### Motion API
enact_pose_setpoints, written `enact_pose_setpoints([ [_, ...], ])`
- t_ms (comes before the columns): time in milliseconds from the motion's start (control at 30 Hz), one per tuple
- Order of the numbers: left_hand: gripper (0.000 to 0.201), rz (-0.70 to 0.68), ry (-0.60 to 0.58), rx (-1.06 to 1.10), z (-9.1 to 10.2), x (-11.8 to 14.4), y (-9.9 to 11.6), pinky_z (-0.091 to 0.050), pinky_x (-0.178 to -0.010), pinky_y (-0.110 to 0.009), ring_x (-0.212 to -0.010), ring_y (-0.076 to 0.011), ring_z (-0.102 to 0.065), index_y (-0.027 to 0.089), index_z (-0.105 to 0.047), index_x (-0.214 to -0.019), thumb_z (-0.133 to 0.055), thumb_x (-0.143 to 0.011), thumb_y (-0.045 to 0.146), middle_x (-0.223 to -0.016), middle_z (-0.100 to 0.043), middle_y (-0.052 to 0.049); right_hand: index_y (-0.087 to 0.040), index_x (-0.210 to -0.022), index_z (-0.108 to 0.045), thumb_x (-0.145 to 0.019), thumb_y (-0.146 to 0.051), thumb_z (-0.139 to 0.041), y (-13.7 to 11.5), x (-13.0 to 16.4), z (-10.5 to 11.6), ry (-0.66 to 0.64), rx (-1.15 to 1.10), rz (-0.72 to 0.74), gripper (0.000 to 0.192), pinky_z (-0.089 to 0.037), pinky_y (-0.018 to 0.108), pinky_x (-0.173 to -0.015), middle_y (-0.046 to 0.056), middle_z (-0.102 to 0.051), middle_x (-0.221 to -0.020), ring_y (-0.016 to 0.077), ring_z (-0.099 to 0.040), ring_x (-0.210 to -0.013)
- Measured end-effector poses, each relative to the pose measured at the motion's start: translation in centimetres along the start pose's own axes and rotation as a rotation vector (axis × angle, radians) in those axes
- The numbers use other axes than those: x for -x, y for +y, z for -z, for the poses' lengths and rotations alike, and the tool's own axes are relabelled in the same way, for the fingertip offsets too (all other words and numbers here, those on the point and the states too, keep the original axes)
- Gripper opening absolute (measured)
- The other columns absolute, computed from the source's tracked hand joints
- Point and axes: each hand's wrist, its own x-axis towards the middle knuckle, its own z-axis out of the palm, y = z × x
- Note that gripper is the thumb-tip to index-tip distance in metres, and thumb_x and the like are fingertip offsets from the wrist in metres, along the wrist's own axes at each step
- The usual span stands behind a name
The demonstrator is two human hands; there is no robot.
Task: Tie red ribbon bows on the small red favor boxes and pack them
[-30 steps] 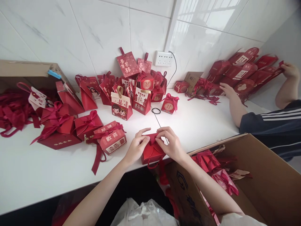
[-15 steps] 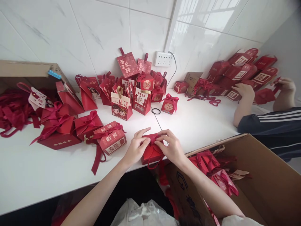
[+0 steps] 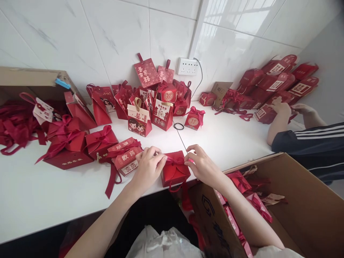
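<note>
I am watching my left hand [image 3: 147,165] and right hand [image 3: 202,165] moving apart since a moment ago, each pinching a ribbon end, tightening the bow on the small red paper gift box [image 3: 174,172] sitting at the white table [image 3: 40,193] edge.

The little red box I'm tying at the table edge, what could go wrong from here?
1. The red box sits right at the edge of the white table; an uneven pull from the left hand or right hand might tip it off.
2. The ribbon is pulled sideways, so the bow may end up lopsided.
3. Its loose tail hangs near the cardboard carton and could snag.
</note>
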Motion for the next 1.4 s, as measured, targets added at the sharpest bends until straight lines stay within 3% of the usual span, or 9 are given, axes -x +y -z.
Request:
enact_pose_setpoints([
  [133,0.024,-0.041,0.018,0.008,0.1,0.7,0.5,-0.041,-0.068,-0.031,-0.070,-0.0147,-0.054,0.019,-0.061,-0.085,-0.039,-0.093,0.025,-0.081,-0.057,-0.003,-0.020,-0.079,-0.058,-0.083,-0.005,-0.047,-0.2,0.0,0.9,-0.087,0.099,0.017,0.018,-0.051,0.039,-0.070,0.009,-0.052,-0.095,0.0198,-0.057,-0.075],
  [300,0.018,-0.074,0.021,0.048,-0.4,1.9,1.6,-0.045,-0.064,-0.028,-0.065,-0.0145,-0.055,0.020,-0.054,-0.084,-0.039,-0.092,0.021,-0.075,-0.061,-0.001,-0.020,-0.079,-0.055,-0.084,-0.008,-0.050,-0.4,0.3,0.7,-0.153,0.131,-0.043,0.014,-0.048,0.033,-0.064,0.006,-0.055,-0.084,0.0182,-0.055,-0.068],
  [500,0.014,-0.116,0.044,0.170,-1.3,2.8,1.4,-0.049,-0.080,-0.034,-0.088,-0.0181,-0.059,0.020,-0.053,-0.084,-0.041,-0.090,0.016,-0.096,-0.066,-0.005,-0.022,-0.075,-0.052,-0.089,-0.022,-0.047,-0.5,1.0,0.6,-0.158,-0.050,-0.235,0.015,-0.042,0.029,-0.058,0.001,-0.058,-0.073,0.0159,-0.055,-0.061],
  [700,0.014,-0.118,-0.008,0.212,-1.7,2.8,0.9,-0.050,-0.083,-0.035,-0.090,-0.0177,-0.054,0.019,-0.055,-0.085,-0.042,-0.089,0.014,-0.112,-0.065,-0.005,-0.024,-0.069,-0.048,-0.084,-0.043,-0.054,-1.1,1.4,-0.7,-0.132,-0.200,-0.432,0.026,-0.036,0.027,-0.052,-0.002,-0.055,-0.060,0.0148,-0.049,-0.052],
  [867,0.016,-0.128,-0.044,0.175,-1.5,2.3,0.6,-0.047,-0.085,-0.038,-0.090,-0.0192,-0.053,0.019,-0.057,-0.082,-0.042,-0.085,0.015,-0.117,-0.064,-0.005,-0.023,-0.069,-0.049,-0.082,-0.043,-0.054,-1.1,0.8,-1.8,-0.091,-0.290,-0.502,0.024,-0.035,0.026,-0.053,-0.003,-0.051,-0.060,0.0137,-0.046,-0.054],
  [1067,0.014,-0.079,-0.222,0.243,-0.9,1.3,-0.3,-0.035,-0.101,-0.048,-0.125,-0.0274,-0.041,0.020,-0.051,-0.074,-0.041,-0.083,0.019,-0.133,-0.054,-0.005,-0.020,-0.068,-0.050,-0.078,-0.038,-0.054,-0.4,0.3,-2.0,-0.156,-0.552,-0.446,0.021,-0.036,0.026,-0.057,-0.003,-0.050,-0.064,0.0119,-0.043,-0.059],
  [1167,0.015,-0.019,-0.260,0.351,-1.0,1.1,-1.0,-0.030,-0.106,-0.049,-0.132,-0.0279,-0.034,0.020,-0.048,-0.071,-0.042,-0.084,0.021,-0.139,-0.048,-0.005,-0.020,-0.068,-0.050,-0.077,-0.040,-0.056,-0.1,0.5,-2.0,-0.192,-0.610,-0.473,0.023,-0.034,0.026,-0.056,-0.003,-0.048,-0.063,0.0112,-0.041,-0.058],
  [1267,0.018,0.040,-0.183,0.473,-1.5,1.2,-1.4,-0.034,-0.105,-0.045,-0.130,-0.0265,-0.038,0.020,-0.046,-0.068,-0.041,-0.085,0.022,-0.140,-0.045,-0.006,-0.019,-0.067,-0.049,-0.077,-0.042,-0.056,0.3,0.6,-2.0,-0.218,-0.687,-0.508,0.026,-0.031,0.026,-0.055,-0.003,-0.046,-0.062,0.0109,-0.039,-0.057],
  [1400,0.018,0.156,0.090,0.426,-2.6,2.1,-1.0,-0.039,-0.100,-0.043,-0.122,-0.0256,-0.044,0.020,-0.048,-0.070,-0.043,-0.087,0.024,-0.125,-0.049,-0.010,-0.018,-0.064,-0.049,-0.075,-0.045,-0.059,0.7,0.5,-2.0,-0.211,-0.818,-0.520,0.031,-0.032,0.027,-0.060,-0.002,-0.047,-0.065,0.0120,-0.041,-0.063],
])
